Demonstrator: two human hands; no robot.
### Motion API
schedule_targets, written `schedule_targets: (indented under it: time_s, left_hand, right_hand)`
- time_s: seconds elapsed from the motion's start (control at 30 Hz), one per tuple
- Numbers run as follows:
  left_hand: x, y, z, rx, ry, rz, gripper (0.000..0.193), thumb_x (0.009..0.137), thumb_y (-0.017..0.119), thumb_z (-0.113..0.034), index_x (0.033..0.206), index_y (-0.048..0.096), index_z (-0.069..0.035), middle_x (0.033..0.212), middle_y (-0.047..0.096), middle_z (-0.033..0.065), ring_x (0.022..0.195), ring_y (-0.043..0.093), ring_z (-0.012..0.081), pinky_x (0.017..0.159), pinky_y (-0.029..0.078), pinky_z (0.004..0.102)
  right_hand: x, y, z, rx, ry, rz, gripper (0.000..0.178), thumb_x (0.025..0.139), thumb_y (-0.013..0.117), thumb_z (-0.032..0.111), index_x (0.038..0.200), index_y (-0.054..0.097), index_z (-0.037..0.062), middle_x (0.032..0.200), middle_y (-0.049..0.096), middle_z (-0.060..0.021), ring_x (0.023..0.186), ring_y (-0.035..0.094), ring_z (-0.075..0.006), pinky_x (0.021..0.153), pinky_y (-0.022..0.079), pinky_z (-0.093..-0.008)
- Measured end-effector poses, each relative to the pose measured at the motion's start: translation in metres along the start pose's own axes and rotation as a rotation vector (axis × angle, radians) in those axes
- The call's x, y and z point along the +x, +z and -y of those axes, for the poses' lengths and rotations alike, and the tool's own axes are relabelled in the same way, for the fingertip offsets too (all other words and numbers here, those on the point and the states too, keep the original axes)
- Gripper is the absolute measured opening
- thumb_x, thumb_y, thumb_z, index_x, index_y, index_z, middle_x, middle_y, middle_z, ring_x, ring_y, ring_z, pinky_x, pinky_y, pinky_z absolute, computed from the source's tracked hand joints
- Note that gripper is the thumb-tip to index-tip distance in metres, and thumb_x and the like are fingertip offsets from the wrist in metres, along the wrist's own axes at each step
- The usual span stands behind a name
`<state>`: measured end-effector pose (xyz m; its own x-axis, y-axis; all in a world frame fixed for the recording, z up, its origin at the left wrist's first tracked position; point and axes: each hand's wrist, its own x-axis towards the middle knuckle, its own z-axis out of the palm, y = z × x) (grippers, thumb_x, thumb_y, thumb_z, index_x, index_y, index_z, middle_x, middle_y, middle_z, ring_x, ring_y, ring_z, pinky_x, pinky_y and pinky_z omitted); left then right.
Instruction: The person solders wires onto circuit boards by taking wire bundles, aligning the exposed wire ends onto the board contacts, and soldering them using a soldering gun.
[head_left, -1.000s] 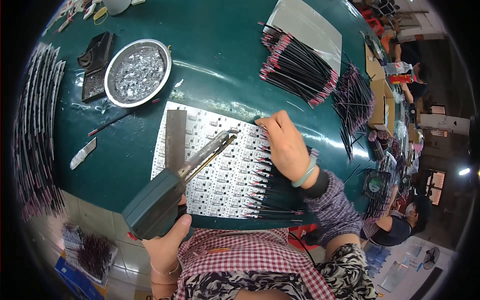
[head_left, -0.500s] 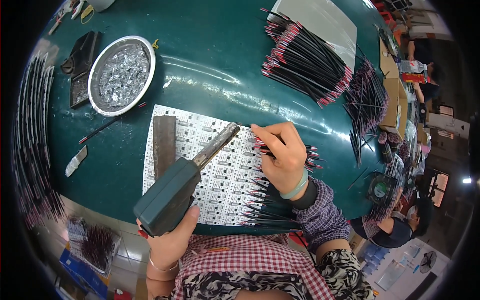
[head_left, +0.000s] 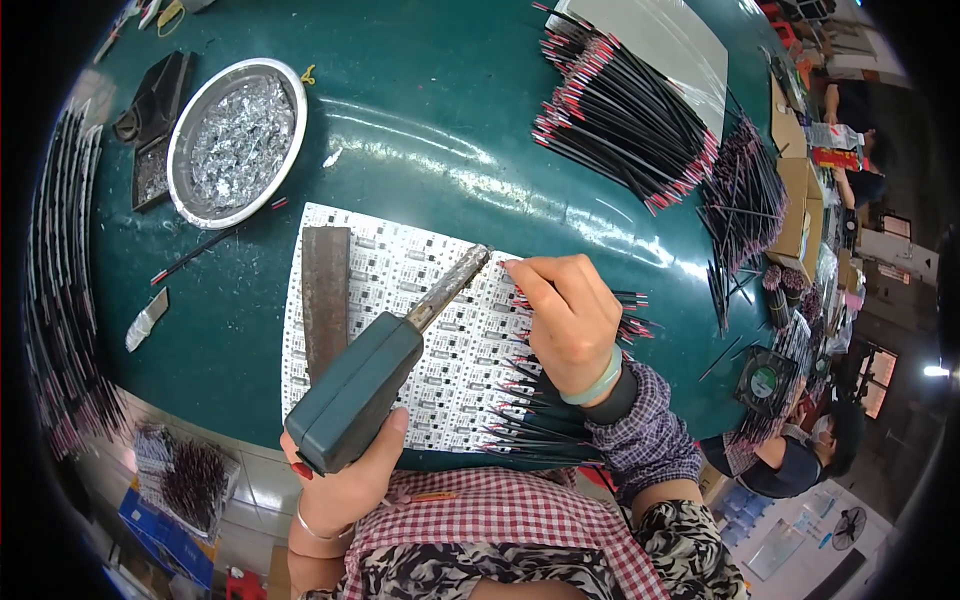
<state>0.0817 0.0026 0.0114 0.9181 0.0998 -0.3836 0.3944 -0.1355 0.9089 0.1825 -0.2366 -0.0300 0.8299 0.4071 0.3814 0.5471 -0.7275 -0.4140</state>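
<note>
Left grip (head_left: 352, 480) wraps a soldering gun (head_left: 355, 390); right grip (head_left: 574, 325) arches palm-down.

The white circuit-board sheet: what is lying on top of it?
A dark flat bar lies on the sheet at left, and black wires overlap the sheet's right edge. What the gun-shaped tool and right hand cover cannot be seen.

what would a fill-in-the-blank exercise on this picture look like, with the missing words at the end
The soldering gun is in the person's ____ hand.
The fingers nearest the soldering gun's tip belong to the ____ hand.
Of the bowl and the bar, only the ____ lies on the sheet.

Missing words: left; right; bar
</note>
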Motion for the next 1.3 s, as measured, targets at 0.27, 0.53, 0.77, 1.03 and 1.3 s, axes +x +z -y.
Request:
schedule_targets:
  time_s: [0.27,0.53,0.77,1.03,1.3]
  left_hand:
    - [0.013,0.008,-0.003,0.123,0.203,-0.048,0.014,0.076,0.076,-0.001,0.089,0.071,0.001,0.082,0.067,0.0103,0.067,0.065,0.0204,0.058,0.049,0.0303]
    - [0.017,0.01,-0.013,0.098,0.155,-0.014,0.014,0.075,0.074,0.002,0.088,0.07,0.004,0.079,0.065,0.0104,0.061,0.063,0.0186,0.055,0.048,0.0288]
    - [0.016,0.007,-0.008,0.192,0.244,-0.024,0.017,0.074,0.074,0.003,0.091,0.07,0.004,0.079,0.064,0.0114,0.06,0.062,0.0189,0.055,0.048,0.029]
    - [0.013,0.007,-0.006,0.153,0.24,-0.031,0.018,0.073,0.073,0.004,0.091,0.07,0.005,0.079,0.064,0.0115,0.061,0.061,0.0181,0.055,0.047,0.0283]
    - [0.011,0.006,-0.009,0.181,0.187,0.015,0.018,0.074,0.072,0.006,0.091,0.068,0.006,0.079,0.064,0.0109,0.062,0.061,0.0167,0.057,0.047,0.0271]
  right_hand:
    - [-0.001,0.003,0.0,-0.049,-0.013,-0.01,0.043,0.062,0.065,-0.013,0.102,0.07,0.0003,0.091,0.066,-0.0115,0.075,0.063,-0.027,0.061,0.051,-0.0348]
    - [-0.001,0.004,-0.001,-0.058,-0.026,-0.008,0.043,0.061,0.065,-0.012,0.102,0.07,0.0006,0.091,0.066,-0.0116,0.076,0.063,-0.0271,0.061,0.052,-0.0346]
    - [-0.001,0.004,-0.001,-0.067,-0.027,-0.015,0.043,0.061,0.065,-0.012,0.101,0.07,0.001,0.09,0.066,-0.011,0.076,0.064,-0.0267,0.061,0.053,-0.0345]
    - [-0.001,0.004,-0.001,-0.058,-0.02,-0.018,0.04,0.063,0.065,-0.013,0.099,0.07,0.0015,0.09,0.066,-0.0108,0.076,0.064,-0.0266,0.061,0.053,-0.0344]
    - [-0.003,0.003,0.0,-0.072,-0.034,-0.012,0.04,0.064,0.065,-0.012,0.101,0.07,0.0022,0.09,0.066,-0.0106,0.075,0.064,-0.0266,0.06,0.053,-0.034]
